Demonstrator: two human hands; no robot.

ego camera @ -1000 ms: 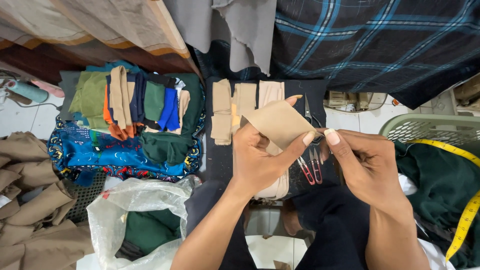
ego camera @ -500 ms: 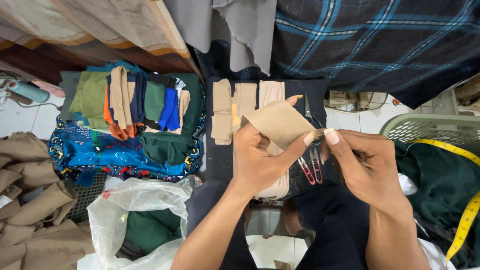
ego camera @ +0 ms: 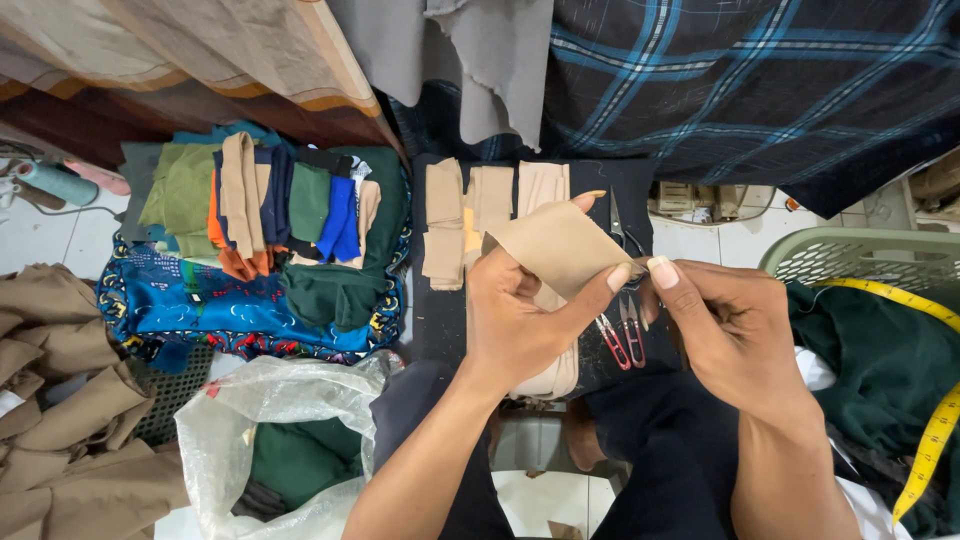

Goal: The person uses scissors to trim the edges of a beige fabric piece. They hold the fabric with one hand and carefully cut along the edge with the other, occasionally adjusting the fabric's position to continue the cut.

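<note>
Together pinching one tan fabric piece (ego camera: 560,247) above the dark lap board (ego camera: 440,320).

Left hand (ego camera: 520,320) closed on its near edge, right hand (ego camera: 730,335) fingertips nipping the right corner. Near left, clear plastic bag (ego camera: 270,410) holding green cloth (ego camera: 300,460); right, green basket (ego camera: 860,255) holding dark green fabric (ego camera: 880,360).

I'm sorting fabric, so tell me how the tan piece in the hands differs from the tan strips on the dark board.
The tan piece is held up, pinched by the left hand and right hand; the tan strips lie flat on the dark board. The piece is single and broad; the strips are several, narrow, side by side. Both share a tan colour.
</note>
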